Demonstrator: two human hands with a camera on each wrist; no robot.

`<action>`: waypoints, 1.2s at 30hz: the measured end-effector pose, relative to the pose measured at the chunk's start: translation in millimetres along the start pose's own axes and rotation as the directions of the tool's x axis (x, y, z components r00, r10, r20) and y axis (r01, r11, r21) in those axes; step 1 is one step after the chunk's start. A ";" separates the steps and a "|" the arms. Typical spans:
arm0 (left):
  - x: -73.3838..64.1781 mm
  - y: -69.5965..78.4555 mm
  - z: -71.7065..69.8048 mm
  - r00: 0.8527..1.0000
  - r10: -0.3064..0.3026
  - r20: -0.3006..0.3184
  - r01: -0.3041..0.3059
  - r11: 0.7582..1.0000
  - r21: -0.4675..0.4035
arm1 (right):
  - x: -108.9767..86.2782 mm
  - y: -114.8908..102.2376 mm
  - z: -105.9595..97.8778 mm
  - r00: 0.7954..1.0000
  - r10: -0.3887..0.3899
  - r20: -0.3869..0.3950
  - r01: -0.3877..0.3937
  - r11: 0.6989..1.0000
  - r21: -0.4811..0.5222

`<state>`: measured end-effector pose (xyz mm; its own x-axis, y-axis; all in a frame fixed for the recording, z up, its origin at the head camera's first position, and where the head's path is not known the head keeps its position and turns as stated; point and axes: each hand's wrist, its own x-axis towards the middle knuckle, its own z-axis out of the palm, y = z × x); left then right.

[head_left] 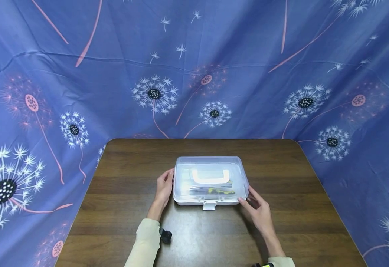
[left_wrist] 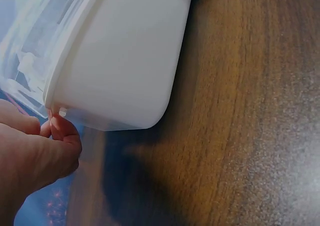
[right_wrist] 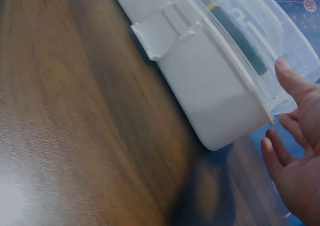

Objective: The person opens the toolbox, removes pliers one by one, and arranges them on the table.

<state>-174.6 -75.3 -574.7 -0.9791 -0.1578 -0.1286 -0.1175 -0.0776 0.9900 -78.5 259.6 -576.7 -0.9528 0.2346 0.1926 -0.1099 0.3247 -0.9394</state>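
A white plastic case (head_left: 188, 203) with a clear lid (head_left: 184, 163) rests on the table, its front latch (head_left: 209, 205) hanging outward. Through the lid show a yellow-and-black item (head_left: 221, 191) and a dark green item (right_wrist: 242, 41). At the case's left end, my left hand (head_left: 163, 187) pinches the lid's rim between thumb and bent fingers (left_wrist: 65, 131). My right hand (head_left: 260, 213) is at the front right corner, thumb (right_wrist: 290, 78) against the lid, the other fingers loosely spread beside the rim.
The brown wooden table (head_left: 121, 222) extends around the case. A blue cloth (head_left: 114, 92) with dandelion prints hangs behind and on both sides. A white handle (head_left: 211, 180) lies on the lid. A small black device (head_left: 166, 236) is strapped to the left wrist.
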 end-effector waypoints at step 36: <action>2.6 -0.1 0.5 1.000 0.014 0.006 -0.014 0.999 0.048 | 71.3 -77.5 -8.5 0.965 -0.255 -0.054 0.247 0.962 -0.120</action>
<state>-177.3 -75.2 -575.1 -0.9815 -0.1535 -0.1144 -0.1114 -0.0282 0.9934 -135.5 258.9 -487.7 -0.8767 0.1931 0.4406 -0.3073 0.4800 -0.8217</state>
